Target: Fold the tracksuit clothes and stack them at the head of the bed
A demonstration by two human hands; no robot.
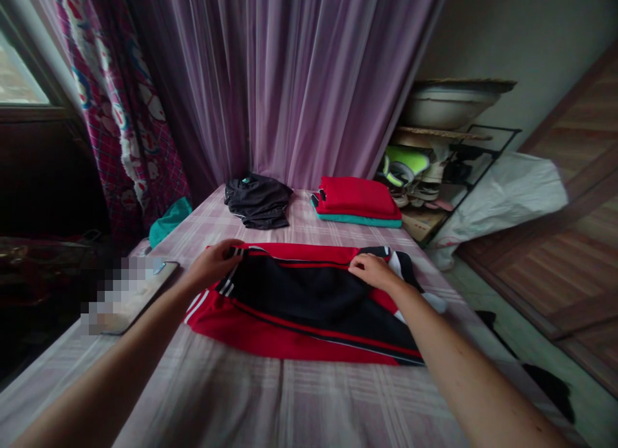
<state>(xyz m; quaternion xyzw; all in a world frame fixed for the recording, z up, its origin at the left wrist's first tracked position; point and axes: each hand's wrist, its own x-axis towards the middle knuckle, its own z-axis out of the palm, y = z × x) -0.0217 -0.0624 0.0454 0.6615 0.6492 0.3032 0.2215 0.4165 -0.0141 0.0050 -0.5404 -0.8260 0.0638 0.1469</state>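
Note:
A red and black garment [290,342], which looks like a track jacket, lies spread sideways on the bed. Its black sleeve [294,300], edged with red piping, stretches across the red body, and the white-striped cuff is at the left. My left hand [217,262] is closed on the sleeve near this cuff, with the fingertips partly hidden. Further right along the upper edge of the sleeve, my right hand [371,269] pinches the cloth. Black and white parts of the garment bunch up beyond my right wrist.
A crumpled dark garment [258,200] lies at the far left of the bed [328,403]. Folded red clothing [360,197] rests on a teal piece [360,221] at the far right. A phone [140,297] is left of my arm. Beside the bed stands a shoe rack [463,197].

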